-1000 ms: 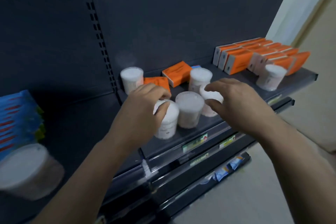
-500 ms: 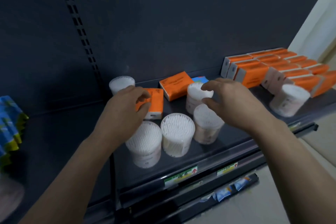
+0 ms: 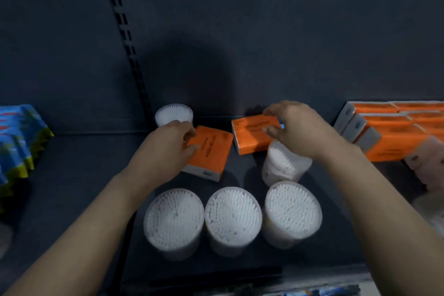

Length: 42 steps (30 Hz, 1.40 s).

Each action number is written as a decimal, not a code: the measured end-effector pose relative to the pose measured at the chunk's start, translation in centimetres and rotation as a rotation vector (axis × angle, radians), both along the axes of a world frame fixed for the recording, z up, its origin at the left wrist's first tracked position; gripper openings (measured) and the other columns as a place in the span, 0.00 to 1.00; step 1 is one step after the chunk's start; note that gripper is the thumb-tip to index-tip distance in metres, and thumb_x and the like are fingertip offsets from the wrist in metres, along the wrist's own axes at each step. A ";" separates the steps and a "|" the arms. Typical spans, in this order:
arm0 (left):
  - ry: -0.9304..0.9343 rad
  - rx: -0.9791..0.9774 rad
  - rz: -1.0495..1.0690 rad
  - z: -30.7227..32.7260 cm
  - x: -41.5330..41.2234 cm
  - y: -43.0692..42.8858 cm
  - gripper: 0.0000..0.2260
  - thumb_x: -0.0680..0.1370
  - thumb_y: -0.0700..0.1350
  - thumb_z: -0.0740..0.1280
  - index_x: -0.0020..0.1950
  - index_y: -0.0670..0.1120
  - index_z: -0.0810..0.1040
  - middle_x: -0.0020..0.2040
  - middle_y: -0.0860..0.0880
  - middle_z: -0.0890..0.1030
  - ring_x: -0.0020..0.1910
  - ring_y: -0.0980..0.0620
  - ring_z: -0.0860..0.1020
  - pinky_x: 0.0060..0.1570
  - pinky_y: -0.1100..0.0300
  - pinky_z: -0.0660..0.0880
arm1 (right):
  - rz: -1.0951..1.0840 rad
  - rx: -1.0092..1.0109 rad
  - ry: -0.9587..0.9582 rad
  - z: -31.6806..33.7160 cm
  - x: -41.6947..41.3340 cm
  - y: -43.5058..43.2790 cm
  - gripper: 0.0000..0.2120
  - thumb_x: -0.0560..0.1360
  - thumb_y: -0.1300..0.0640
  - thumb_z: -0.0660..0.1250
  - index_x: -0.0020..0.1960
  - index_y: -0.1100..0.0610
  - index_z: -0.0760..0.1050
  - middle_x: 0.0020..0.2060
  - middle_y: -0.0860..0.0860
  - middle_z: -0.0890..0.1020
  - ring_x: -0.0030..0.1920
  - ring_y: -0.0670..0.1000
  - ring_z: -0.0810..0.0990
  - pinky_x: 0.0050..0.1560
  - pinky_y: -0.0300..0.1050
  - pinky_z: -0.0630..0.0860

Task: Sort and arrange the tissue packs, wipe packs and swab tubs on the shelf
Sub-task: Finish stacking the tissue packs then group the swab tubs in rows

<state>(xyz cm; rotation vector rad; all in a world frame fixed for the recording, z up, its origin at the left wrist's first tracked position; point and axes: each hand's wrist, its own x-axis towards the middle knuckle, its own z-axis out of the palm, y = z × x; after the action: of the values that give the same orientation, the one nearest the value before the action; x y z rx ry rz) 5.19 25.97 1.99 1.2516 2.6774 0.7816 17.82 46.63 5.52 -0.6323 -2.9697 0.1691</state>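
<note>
shelf (image 3: 72,163): dark and flat, backed by a dark back panel (image 3: 288,31); a slotted upright (image 3: 125,38) runs down the panel left of centre.
left hand (image 3: 165,151): reaches in from the lower left and lies on the left end of the left tissue pack (image 3: 212,154).
left grip: closed on the left tissue pack, fingers curled over its left edge.
left tissue pack: orange, lying flat on the shelf and turned at an angle, just in front of the rear swab tub (image 3: 174,114).
right hand (image 3: 298,127): reaches in from the lower right, arched over the right tissue pack (image 3: 249,133).
right grip: half closed, fingers over the pack's far edge and thumb on its top face, pinching it.
right tissue pack: orange, close to the back panel, just right of the left tissue pack with a narrow gap between; whether it is lifted off the shelf cannot be told.
rear swab tub: white, upright against the back panel, partly behind the left hand.
middle swab tub (image 3: 283,166): upright, under the right wrist, just in front of the right tissue pack.
front row: front left tub (image 3: 174,218), front centre tub (image 3: 233,216) and front right tub (image 3: 292,211), upright, side by side, near the shelf's front edge.
stacked tissue packs (image 3: 394,134): orange with pale ends, grouped at the right end of the shelf.
blue packs (image 3: 19,142): blue with yellow-green crimped edges, at the far left, beyond the slotted upright.
blue sliver (image 3: 283,125): shows behind the right hand; too hidden to identify.
</note>
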 end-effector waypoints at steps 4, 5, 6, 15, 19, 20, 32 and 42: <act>-0.109 -0.306 0.164 -0.3 -0.3 1.7 0.20 0.75 0.54 0.66 0.64 0.47 0.71 0.60 0.47 0.75 0.56 0.48 0.74 0.56 0.53 0.72 | 0.091 -0.091 -0.094 -0.7 -2.5 3.7 0.26 0.73 0.49 0.68 0.69 0.53 0.68 0.66 0.53 0.72 0.66 0.55 0.70 0.66 0.50 0.68; -0.141 -0.382 0.199 -0.4 -0.5 2.1 0.23 0.74 0.57 0.67 0.65 0.47 0.70 0.61 0.46 0.75 0.58 0.47 0.75 0.58 0.52 0.72 | 0.106 -0.108 -0.125 -1.1 -3.0 4.6 0.27 0.73 0.48 0.68 0.70 0.52 0.67 0.68 0.53 0.71 0.67 0.55 0.69 0.67 0.51 0.67; -0.174 -0.434 0.221 -0.5 -0.6 2.5 0.26 0.73 0.58 0.67 0.66 0.48 0.69 0.63 0.46 0.75 0.60 0.47 0.74 0.60 0.51 0.71 | 0.119 -0.120 -0.161 -1.5 -3.5 5.4 0.29 0.73 0.47 0.68 0.71 0.52 0.65 0.69 0.53 0.70 0.68 0.55 0.68 0.68 0.51 0.66; -0.362 -0.444 0.332 -1.4 -0.3 5.3 0.33 0.70 0.58 0.71 0.71 0.49 0.63 0.64 0.48 0.75 0.61 0.47 0.73 0.61 0.56 0.68 | 0.204 -0.123 -0.365 -3.6 -5.3 8.6 0.31 0.70 0.43 0.71 0.66 0.59 0.69 0.63 0.57 0.67 0.59 0.57 0.72 0.59 0.47 0.71; -0.389 -0.360 0.366 -1.4 0.2 5.6 0.32 0.67 0.54 0.75 0.67 0.50 0.67 0.59 0.50 0.78 0.57 0.50 0.75 0.60 0.56 0.70 | 0.167 -0.104 -0.450 -3.8 -5.6 8.6 0.32 0.69 0.39 0.70 0.63 0.60 0.70 0.64 0.57 0.65 0.57 0.57 0.74 0.54 0.46 0.72; -0.379 -0.343 0.370 -1.3 0.4 5.6 0.32 0.66 0.53 0.76 0.66 0.50 0.68 0.58 0.50 0.78 0.56 0.50 0.76 0.59 0.57 0.70 | 0.164 -0.112 -0.460 -3.9 -5.6 8.6 0.32 0.69 0.39 0.70 0.63 0.60 0.70 0.64 0.57 0.67 0.56 0.56 0.74 0.54 0.46 0.72; -0.188 0.019 0.414 2.7 3.0 4.8 0.19 0.69 0.48 0.73 0.54 0.45 0.68 0.48 0.48 0.75 0.41 0.55 0.74 0.36 0.58 0.71 | 0.125 -0.217 -0.149 -1.3 -3.0 8.1 0.26 0.65 0.50 0.76 0.58 0.58 0.73 0.52 0.54 0.72 0.48 0.53 0.74 0.44 0.43 0.70; -0.184 0.318 0.148 6.3 6.8 8.3 0.23 0.71 0.46 0.70 0.63 0.49 0.66 0.48 0.54 0.74 0.42 0.59 0.73 0.37 0.63 0.69 | -0.157 -0.170 0.244 4.5 6.9 8.4 0.22 0.68 0.52 0.73 0.59 0.56 0.71 0.50 0.56 0.78 0.53 0.59 0.77 0.50 0.47 0.72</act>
<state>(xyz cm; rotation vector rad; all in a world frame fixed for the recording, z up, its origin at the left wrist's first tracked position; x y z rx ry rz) 11.95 34.25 8.30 0.9810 2.5884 1.3166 24.69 55.06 10.03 -0.7980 -2.6777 0.4545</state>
